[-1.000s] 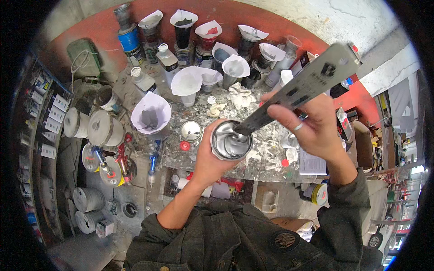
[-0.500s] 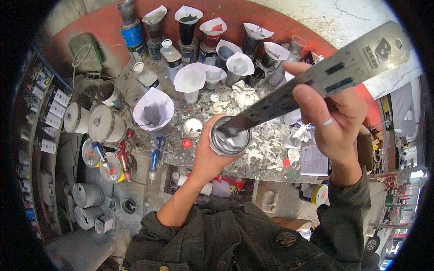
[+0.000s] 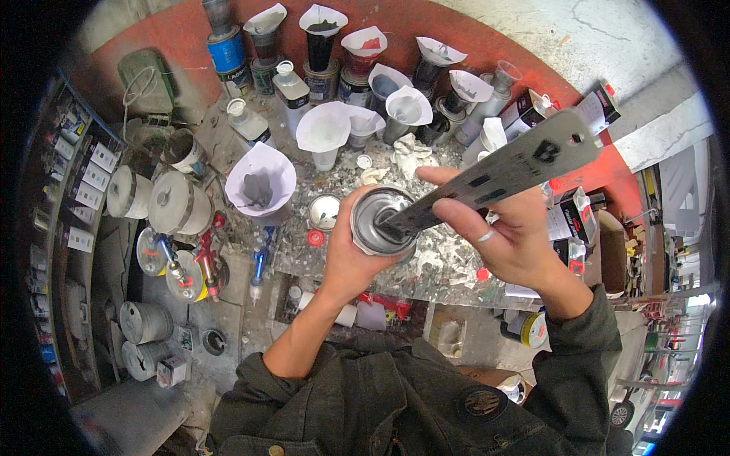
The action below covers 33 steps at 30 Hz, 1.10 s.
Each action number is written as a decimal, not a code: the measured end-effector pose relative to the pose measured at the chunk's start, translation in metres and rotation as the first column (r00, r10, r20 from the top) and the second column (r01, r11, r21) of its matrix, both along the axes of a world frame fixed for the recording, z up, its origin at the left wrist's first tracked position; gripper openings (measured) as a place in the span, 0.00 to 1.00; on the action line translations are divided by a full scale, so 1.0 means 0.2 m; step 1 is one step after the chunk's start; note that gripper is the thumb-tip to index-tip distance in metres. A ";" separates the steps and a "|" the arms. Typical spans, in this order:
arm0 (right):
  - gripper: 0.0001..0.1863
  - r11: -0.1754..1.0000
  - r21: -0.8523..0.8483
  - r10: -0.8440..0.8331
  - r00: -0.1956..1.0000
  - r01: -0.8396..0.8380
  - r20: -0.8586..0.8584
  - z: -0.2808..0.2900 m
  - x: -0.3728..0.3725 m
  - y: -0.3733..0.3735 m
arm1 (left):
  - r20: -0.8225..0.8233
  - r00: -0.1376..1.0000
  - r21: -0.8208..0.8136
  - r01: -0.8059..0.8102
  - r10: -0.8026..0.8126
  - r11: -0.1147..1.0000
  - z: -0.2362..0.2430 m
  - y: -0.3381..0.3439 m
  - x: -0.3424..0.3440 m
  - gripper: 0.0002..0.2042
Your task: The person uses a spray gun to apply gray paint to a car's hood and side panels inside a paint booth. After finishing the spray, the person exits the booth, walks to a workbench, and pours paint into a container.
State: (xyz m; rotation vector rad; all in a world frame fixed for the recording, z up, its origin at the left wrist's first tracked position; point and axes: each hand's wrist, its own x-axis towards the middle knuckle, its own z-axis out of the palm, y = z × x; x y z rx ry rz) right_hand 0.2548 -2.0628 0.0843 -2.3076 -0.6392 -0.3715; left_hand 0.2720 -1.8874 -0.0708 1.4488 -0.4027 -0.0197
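Note:
My left hand [image 3: 344, 245] is wrapped round a small can of grey metallic paint [image 3: 379, 242], held upright above the workbench. In my right hand [image 3: 508, 242], pinched between thumb and fingers, is a flat metal stirring stick [image 3: 494, 176] with slots and a hole near its top. Its lower end stands in the paint, tilted toward the right. Left of the can, a white lid or shallow tin [image 3: 324, 212] with dark specks lies on the bench beside a red cap [image 3: 315, 238]. Crumpled white cloth [image 3: 413, 153] lies behind the can.
Several cups with paper strainers [image 3: 260, 186] stand along the back and left of the paint-spattered bench [image 3: 449, 285]. Blue [image 3: 261, 262] and red spray guns [image 3: 206, 262] hang at the left, near grey lidded buckets [image 3: 180, 205]. Solvent cans [image 3: 572, 220] crowd the right side.
My right hand has moved down and to the left with the stirring stick, which now reaches less far to the upper right. The left hand still holds the can in nearly the same place.

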 end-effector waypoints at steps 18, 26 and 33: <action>0.14 1.000 -0.017 0.002 0.996 -0.004 -0.090 0.00 0.06 0.04 | -0.025 1.000 -0.077 -0.017 0.015 0.997 -0.06 0.05 0.00 0.45; 0.12 0.998 0.030 0.062 0.995 -0.064 0.073 0.13 0.06 0.10 | -0.007 0.998 -0.024 -0.066 0.066 0.998 -0.08 0.10 -0.01 0.45; 0.12 0.995 0.000 0.094 0.984 -0.095 0.148 0.16 0.15 0.14 | -0.029 0.995 -0.009 -0.096 0.095 0.995 -0.05 0.16 -0.03 0.46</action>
